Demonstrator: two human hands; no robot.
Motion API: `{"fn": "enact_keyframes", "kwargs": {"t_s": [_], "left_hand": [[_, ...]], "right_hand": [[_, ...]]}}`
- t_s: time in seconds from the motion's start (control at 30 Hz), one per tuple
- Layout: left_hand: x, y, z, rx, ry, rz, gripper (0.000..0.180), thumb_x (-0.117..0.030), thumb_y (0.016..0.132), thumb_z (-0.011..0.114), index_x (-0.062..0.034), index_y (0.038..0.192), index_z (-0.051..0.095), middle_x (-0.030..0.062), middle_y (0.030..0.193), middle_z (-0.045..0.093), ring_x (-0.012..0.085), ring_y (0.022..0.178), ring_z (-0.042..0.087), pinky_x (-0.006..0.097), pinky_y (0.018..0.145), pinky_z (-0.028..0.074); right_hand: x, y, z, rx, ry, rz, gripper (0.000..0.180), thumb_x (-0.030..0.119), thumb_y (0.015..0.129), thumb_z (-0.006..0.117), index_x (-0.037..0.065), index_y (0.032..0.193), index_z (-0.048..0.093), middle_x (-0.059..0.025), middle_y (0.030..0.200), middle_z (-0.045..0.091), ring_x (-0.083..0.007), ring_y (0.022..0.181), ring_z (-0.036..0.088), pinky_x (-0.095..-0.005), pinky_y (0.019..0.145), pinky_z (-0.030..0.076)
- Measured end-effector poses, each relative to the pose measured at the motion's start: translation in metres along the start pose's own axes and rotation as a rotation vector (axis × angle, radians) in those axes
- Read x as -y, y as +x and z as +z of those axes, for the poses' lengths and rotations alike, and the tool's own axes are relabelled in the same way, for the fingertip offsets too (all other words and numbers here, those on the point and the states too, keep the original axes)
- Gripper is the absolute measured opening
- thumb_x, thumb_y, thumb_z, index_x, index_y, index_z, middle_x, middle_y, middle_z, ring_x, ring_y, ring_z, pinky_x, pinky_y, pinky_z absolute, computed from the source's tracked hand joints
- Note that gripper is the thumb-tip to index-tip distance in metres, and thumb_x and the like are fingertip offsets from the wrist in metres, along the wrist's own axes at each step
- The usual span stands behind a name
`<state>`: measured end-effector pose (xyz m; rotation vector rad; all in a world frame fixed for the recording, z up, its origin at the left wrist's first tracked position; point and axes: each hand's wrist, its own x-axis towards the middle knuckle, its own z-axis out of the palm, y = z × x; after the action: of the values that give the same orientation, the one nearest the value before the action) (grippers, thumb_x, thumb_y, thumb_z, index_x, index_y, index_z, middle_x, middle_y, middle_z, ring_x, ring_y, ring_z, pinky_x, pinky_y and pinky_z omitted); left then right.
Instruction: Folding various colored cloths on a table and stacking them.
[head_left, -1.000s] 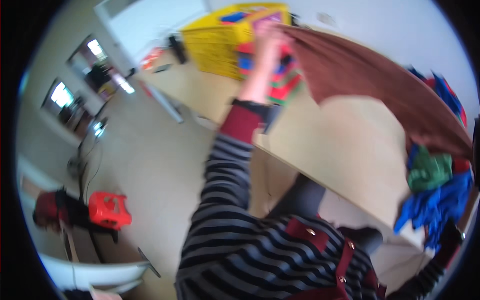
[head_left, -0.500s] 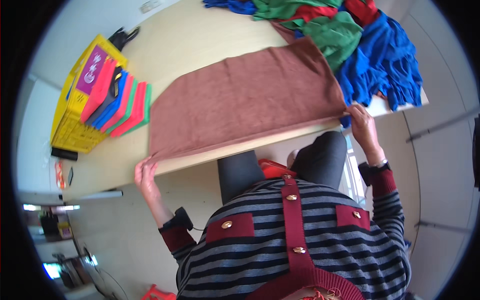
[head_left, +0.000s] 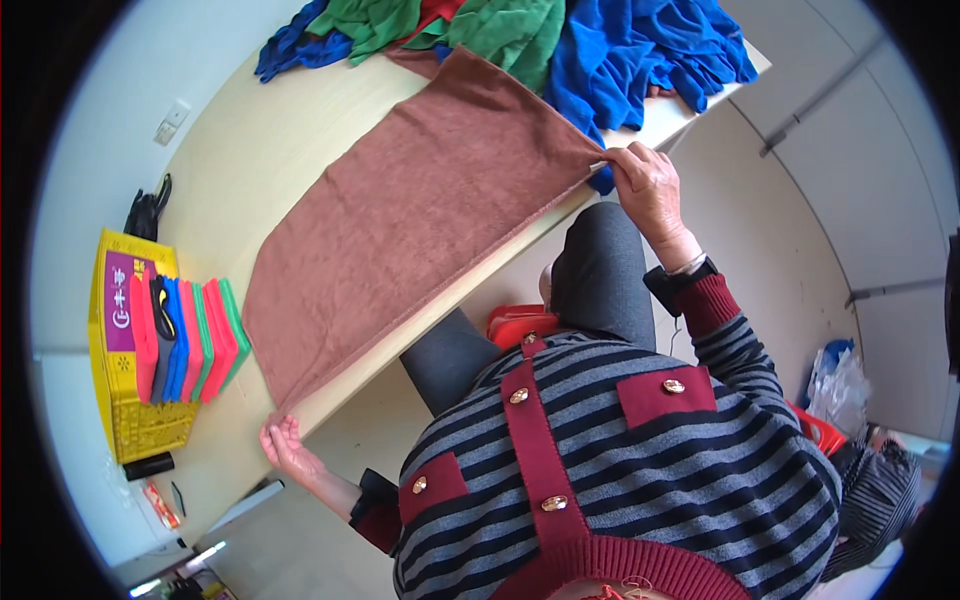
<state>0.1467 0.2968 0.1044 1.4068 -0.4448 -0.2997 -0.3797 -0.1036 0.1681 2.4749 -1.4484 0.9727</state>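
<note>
A brown towel (head_left: 410, 220) lies spread over the table, its near edge running along the table's front edge. My left hand (head_left: 288, 446) is closed on the towel's near left corner, which is drawn into creases there. At the near right corner my right hand (head_left: 646, 190) pinches the cloth, with a small pale tag showing by the fingers. The near edge is stretched fairly straight between both hands. Part of the far side of the towel reaches the heaped cloths.
Green cloths (head_left: 505, 38) and blue cloths (head_left: 640, 60) are heaped at the far side. On the left a yellow basket (head_left: 150, 425) stands beside a row of folded red, blue, green and dark cloths (head_left: 190, 340). A black roll-like object (head_left: 148, 466) lies near the basket.
The whole view has turned, so the table now slants. Both hands still hold the towel's near corners, and the towel stays spread on the table.
</note>
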Motion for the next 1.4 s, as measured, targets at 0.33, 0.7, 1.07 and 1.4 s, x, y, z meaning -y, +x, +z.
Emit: {"fn": "enact_keyframes", "kwargs": {"t_s": [0.33,0.7,1.07,1.4], "left_hand": [[-0.011,0.012,0.014,0.025,-0.066,0.062,0.022,-0.015,0.099,0.058,-0.0021,0.116,0.058,0.0096,0.101,0.065,0.0179,0.091,0.063,0.030,0.083,0.051],[-0.121,-0.003,0.225,0.541,0.346,0.449,0.010,0.007,0.091,0.057,0.0002,0.095,0.063,0.0036,0.096,0.065,0.0126,0.091,0.059,0.026,0.082,0.047],[-0.108,-0.015,0.315,0.752,0.181,0.392,0.012,0.004,0.086,0.070,-0.0006,0.096,0.064,0.0010,0.084,0.065,0.0072,0.071,0.057,0.023,0.068,0.049],[-0.107,-0.019,0.323,0.785,0.237,0.369,0.018,0.005,0.086,0.070,0.0004,0.101,0.061,0.0013,0.091,0.067,0.0067,0.077,0.060,0.024,0.072,0.051]], "right_hand": [[0.009,0.008,0.028,0.014,0.748,0.531,0.017,0.005,0.090,0.062,0.007,0.105,0.069,-0.0063,0.096,0.071,-0.0133,0.083,0.068,-0.0256,0.073,0.053],[0.128,0.072,0.024,0.155,1.292,0.195,0.016,0.001,0.093,0.061,0.002,0.108,0.067,-0.0028,0.094,0.068,-0.0071,0.085,0.062,-0.0205,0.075,0.051],[0.213,0.064,0.007,0.358,1.241,-0.106,0.031,-0.007,0.086,0.062,0.001,0.116,0.064,-0.0084,0.096,0.072,-0.0118,0.093,0.068,-0.0263,0.083,0.055],[0.206,0.064,0.000,0.319,1.106,-0.213,0.040,-0.007,0.083,0.062,0.003,0.122,0.062,-0.0106,0.095,0.072,-0.0178,0.091,0.070,-0.0287,0.083,0.056]]}}
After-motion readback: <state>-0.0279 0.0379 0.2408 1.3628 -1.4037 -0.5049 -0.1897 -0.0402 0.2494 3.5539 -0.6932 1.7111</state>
